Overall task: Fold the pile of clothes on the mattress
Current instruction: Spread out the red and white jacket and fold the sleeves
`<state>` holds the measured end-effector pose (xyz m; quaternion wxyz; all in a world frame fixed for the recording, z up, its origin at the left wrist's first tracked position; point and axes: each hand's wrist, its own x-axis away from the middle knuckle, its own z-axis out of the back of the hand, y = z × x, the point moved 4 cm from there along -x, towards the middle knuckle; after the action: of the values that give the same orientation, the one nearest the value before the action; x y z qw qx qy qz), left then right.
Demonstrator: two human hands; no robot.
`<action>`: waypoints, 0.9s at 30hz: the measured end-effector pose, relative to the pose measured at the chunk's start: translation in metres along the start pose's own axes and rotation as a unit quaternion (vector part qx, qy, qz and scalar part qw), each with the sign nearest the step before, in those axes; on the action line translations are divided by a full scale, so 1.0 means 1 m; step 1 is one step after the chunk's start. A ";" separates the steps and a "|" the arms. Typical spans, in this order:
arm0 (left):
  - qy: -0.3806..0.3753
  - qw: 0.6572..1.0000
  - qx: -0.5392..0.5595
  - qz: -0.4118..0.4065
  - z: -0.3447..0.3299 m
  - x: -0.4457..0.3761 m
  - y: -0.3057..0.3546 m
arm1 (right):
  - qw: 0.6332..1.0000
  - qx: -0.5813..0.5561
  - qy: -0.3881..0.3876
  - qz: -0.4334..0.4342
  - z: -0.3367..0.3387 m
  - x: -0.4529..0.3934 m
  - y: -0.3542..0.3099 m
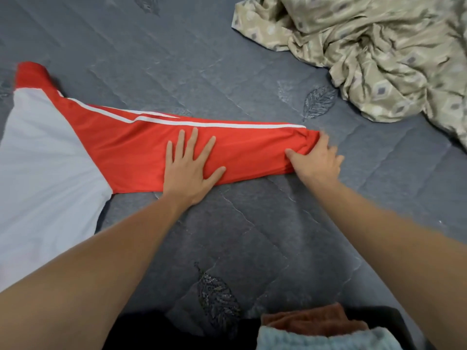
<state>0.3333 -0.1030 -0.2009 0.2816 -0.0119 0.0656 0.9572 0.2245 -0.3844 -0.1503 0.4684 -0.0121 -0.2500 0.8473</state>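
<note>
The red-and-white garment (121,145) lies spread on the grey mattress (252,223), its 1 red sleeve stretched rightward. The left hand (192,168) rests flat, fingers splayed, pinning the sleeve so it cannot slide. The right hand (316,160) pinches the cuff end (probably to fold it back). A crumpled beige patterned cloth (379,54) waits beyond.

Fills the whole view: a grey-blue quilted mattress (156,59), stitched in diagonal lines and scattered with dark embroidered leaf motifs (319,102). Lit softly and evenly, faint sheen along the seams. No wall, floor or window in view.
</note>
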 end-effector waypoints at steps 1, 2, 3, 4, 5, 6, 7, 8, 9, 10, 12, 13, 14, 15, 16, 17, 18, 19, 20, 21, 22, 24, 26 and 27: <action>0.001 1.000 0.001 -0.001 -0.001 -0.001 0.001 | 0.999 -0.022 -0.010 -0.029 0.003 -0.007 0.003; 0.002 1.000 0.003 -0.002 -0.002 -0.001 0.001 | 0.996 -0.065 -0.019 -0.059 0.006 -0.016 0.007; 0.006 1.000 0.004 -0.004 -0.002 -0.002 0.002 | 0.987 -0.127 -0.026 -0.091 0.005 -0.025 0.010; 0.011 1.000 0.006 -0.004 -0.003 -0.002 0.001 | 0.975 -0.187 -0.035 -0.117 0.005 -0.030 0.010; 0.015 1.000 0.008 -0.004 -0.004 -0.002 0.001 | 0.963 -0.226 -0.041 -0.137 0.004 -0.033 0.011; 0.017 1.000 0.010 -0.006 -0.005 -0.003 0.001 | 0.956 -0.248 -0.046 -0.146 0.002 -0.035 0.012; 0.017 1.000 0.010 -0.009 -0.005 -0.004 0.001 | 0.952 -0.264 -0.046 -0.148 -0.001 -0.040 0.015; 0.015 1.000 0.009 -0.011 -0.006 -0.004 0.000 | 0.949 -0.277 -0.040 -0.147 -0.004 -0.043 0.015; 0.011 1.000 0.009 -0.012 -0.006 -0.004 0.001 | 0.947 -0.288 -0.034 -0.138 -0.004 -0.039 0.009; 0.006 1.000 0.010 -0.012 -0.005 -0.004 0.000 | 0.948 -0.291 -0.027 -0.127 -0.003 -0.032 -0.001; -0.019 1.000 0.015 -0.008 -0.002 -0.006 0.000 | 0.955 -0.281 -0.011 -0.097 -0.002 -0.013 -0.026; -0.037 0.999 0.020 -0.007 0.001 -0.007 -0.001 | 0.958 -0.275 -0.005 -0.085 -0.005 -0.002 -0.039; -0.054 0.998 0.036 -0.006 0.005 -0.008 -0.002 | 0.959 -0.273 -0.008 -0.073 -0.009 0.009 -0.053; -0.066 0.995 0.068 -0.003 0.009 -0.009 -0.004 | 0.961 -0.268 -0.014 -0.061 -0.017 0.021 -0.067; -0.072 0.990 0.120 0.004 0.016 -0.009 -0.007 | 0.963 -0.264 -0.021 -0.045 -0.026 0.034 -0.082; -0.073 0.979 0.192 0.014 0.022 -0.011 -0.011 | 0.965 -0.259 -0.030 -0.027 -0.034 0.045 -0.098; -0.074 0.956 0.280 0.031 0.028 -0.013 -0.016 | 0.965 -0.259 -0.041 -0.008 -0.044 0.056 -0.113; -0.076 0.922 0.376 0.052 0.034 -0.015 -0.023 | 0.963 -0.265 -0.052 0.013 -0.054 0.067 -0.129; -0.078 0.872 0.477 0.074 0.041 -0.016 -0.029 | 0.960 -0.270 -0.062 0.030 -0.063 0.079 -0.144; -0.075 0.813 0.569 0.097 0.049 -0.016 -0.036 | 0.959 -0.271 -0.070 0.048 -0.073 0.090 -0.159; -0.067 0.761 0.633 0.123 0.058 -0.016 -0.044 | 0.958 -0.268 -0.072 0.064 -0.081 0.103 -0.175; -0.049 0.709 0.681 0.175 0.073 -0.013 -0.068 | 0.952 -0.278 -0.098 0.089 -0.098 0.131 -0.206; -0.029 0.691 0.688 0.219 0.079 -0.009 -0.096 | 0.931 -0.309 -0.164 0.106 -0.113 0.154 -0.228; -0.022 0.696 0.677 0.238 0.081 -0.006 -0.110 | 0.922 -0.314 -0.194 0.119 -0.119 0.163 -0.234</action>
<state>0.3985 -0.0039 -0.1333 -0.0226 0.2192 0.6902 0.6893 0.3480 -0.1030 -0.1181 0.2790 -0.0233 -0.5858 0.7606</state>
